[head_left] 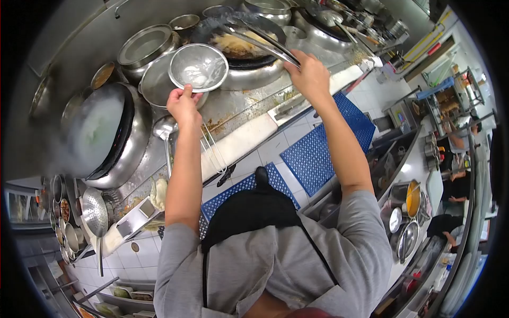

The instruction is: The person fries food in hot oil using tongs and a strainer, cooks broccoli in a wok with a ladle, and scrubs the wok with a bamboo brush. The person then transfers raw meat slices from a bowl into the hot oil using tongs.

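My left hand (184,106) pinches the rim of a round metal bowl (185,66) that has white residue inside. The bowl is held over a larger metal pot (154,82) on the range. In my right hand (312,78) is a pair of long metal tongs (270,50). The tongs reach over a dark wok (204,36), and whether their tips touch the food cannot be made out. Pale golden food (238,45) lies in the bubbling wok. Just below my left hand, a ladle (165,127) rests on the range.
A second wok (127,132) steams at the left. Near it are a perforated skimmer (95,212) and several small containers. A folded white cloth (241,139) lies along the range's front edge. Blue mats (313,164) cover part of the floor. Other people are at the far right.
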Motion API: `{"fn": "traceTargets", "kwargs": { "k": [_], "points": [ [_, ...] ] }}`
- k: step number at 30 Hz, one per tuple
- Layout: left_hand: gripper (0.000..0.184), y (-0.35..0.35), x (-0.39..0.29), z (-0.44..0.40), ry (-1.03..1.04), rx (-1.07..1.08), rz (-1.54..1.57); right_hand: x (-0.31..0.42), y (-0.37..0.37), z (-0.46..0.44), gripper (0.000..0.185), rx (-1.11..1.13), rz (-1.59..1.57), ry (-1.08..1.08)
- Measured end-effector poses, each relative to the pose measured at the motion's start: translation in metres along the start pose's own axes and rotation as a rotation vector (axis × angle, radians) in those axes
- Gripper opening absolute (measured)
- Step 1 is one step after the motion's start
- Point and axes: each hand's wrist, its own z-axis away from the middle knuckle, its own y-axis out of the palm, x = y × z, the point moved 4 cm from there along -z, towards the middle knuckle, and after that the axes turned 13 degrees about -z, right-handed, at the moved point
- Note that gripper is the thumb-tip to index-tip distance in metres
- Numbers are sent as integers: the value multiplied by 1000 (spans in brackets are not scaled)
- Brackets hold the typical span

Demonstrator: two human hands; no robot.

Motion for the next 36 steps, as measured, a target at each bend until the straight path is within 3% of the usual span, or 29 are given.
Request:
{"fn": "traceTargets", "kwargs": {
  "k": [2,3,5,9,11,17,18,20,22,23,25,27,33,36],
  "points": [
    [22,0,4,0,-15,8,32,2,-35,33,37,20,34,5],
    [22,-42,-7,2,17,39,-32,9,-27,84,36,56,-14,86],
    [21,-42,-8,10,14,80,39,-4,-36,130,36,107,-25,204],
    [20,-44,-10,20,49,142,44,-43,14,197,36,183,-133,405],
    [20,-37,-12,24,77,219,31,-59,52,205,36,276,-94,419],
    [18,-10,-23,59,50,253,-1,-69,114,190,19,262,-112,343],
    [17,-4,-19,62,41,301,-10,-75,138,184,16,365,-14,412],
    [15,12,-15,74,16,358,-46,-81,160,178,14,422,-105,284],
    [13,47,-5,95,-41,478,-116,-91,165,178,16,333,-72,219],
    [12,62,4,100,-54,611,-133,-90,158,185,17,154,-198,61],
    [10,105,-2,149,-107,700,-188,-88,134,187,19,233,-225,338],
    [8,146,25,179,-222,986,-224,-99,112,214,25,138,-387,473],
    [6,242,67,296,-484,1535,-161,-160,6,296,31,-359,-547,731],
    [7,251,81,344,-569,1640,-163,-179,-64,349,29,-558,-513,898]
  ]
}}
